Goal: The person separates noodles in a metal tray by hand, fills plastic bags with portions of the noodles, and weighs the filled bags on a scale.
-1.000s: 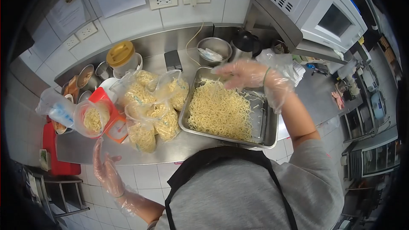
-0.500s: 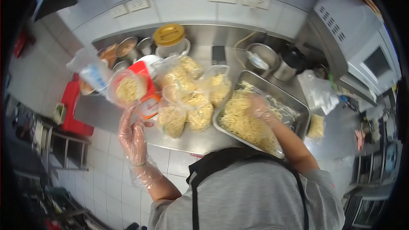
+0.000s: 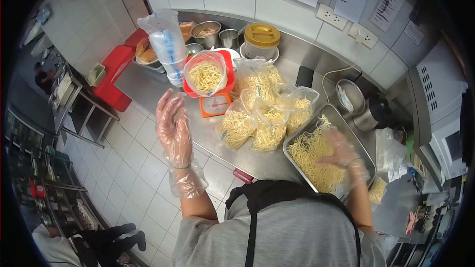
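My left hand [image 3: 174, 131], in a clear plastic glove, is raised off the counter's front edge with its fingers apart and nothing in them. Just beyond it, an open plastic bag of noodles [image 3: 206, 78] sits in a red container [image 3: 230, 65] on an orange dial scale [image 3: 215, 105]. My right hand [image 3: 341, 149], also gloved and slightly blurred, is over the loose yellow noodles [image 3: 316, 160] with its fingers spread. Those noodles lie in a deep metal tray [image 3: 288, 154]. Several filled noodle bags [image 3: 270, 126] stand between scale and tray.
A sleeve of plastic containers [image 3: 168, 52], metal bowls [image 3: 206, 30] and a yellow-lidded tub [image 3: 262, 39] line the back left. Right of the tray are a metal pot [image 3: 350, 96], clear plastic bags [image 3: 391, 151] and a small noodle bag [image 3: 378, 190]. Another person's legs [image 3: 111, 240] show lower left.
My view has swung left. The open noodle bag, earlier close above my left fingertips, now sits in the red container, apart from that hand. My right hand's fingers now show spread over the noodles.
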Demonstrator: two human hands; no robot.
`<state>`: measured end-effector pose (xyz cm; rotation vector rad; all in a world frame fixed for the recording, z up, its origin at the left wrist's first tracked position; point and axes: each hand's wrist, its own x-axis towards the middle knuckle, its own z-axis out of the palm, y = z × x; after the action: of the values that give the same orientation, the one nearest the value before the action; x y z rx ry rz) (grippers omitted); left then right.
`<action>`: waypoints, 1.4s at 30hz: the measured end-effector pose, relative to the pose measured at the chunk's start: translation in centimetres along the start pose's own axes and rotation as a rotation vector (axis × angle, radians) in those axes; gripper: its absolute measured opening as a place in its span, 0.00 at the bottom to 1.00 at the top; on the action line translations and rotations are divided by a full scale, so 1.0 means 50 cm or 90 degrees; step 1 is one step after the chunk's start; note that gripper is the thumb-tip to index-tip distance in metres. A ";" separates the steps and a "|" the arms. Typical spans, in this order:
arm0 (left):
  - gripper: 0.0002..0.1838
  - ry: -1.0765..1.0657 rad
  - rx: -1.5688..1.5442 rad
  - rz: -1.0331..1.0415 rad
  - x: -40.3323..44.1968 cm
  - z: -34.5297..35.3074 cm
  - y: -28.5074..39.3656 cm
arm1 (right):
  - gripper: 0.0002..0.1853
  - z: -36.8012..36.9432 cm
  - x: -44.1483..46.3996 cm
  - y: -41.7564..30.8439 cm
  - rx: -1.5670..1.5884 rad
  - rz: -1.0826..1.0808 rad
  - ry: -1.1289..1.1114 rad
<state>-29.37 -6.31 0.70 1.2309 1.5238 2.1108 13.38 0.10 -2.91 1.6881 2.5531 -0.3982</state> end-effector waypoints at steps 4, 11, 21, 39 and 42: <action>0.15 0.028 0.023 0.009 0.021 0.007 0.019 | 0.48 0.137 0.038 -0.076 -0.087 0.036 0.024; 0.20 -0.230 0.347 0.080 0.122 0.035 -0.006 | 0.16 0.108 0.074 0.052 0.287 0.087 0.086; 0.33 -0.423 0.061 -0.056 0.314 0.167 -0.072 | 0.41 0.123 -0.024 0.089 0.109 0.119 -0.028; 0.15 -0.598 -0.049 -0.165 0.341 0.641 -0.106 | 0.47 0.170 -0.031 0.039 0.089 0.269 0.014; 0.09 -0.574 0.101 -0.144 0.309 0.685 -0.252 | 0.46 0.172 -0.037 0.037 0.084 0.265 0.030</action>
<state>-16.15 31.05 0.21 1.6419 1.3015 1.0387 14.96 -2.97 -11.20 2.2302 2.1582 -0.5084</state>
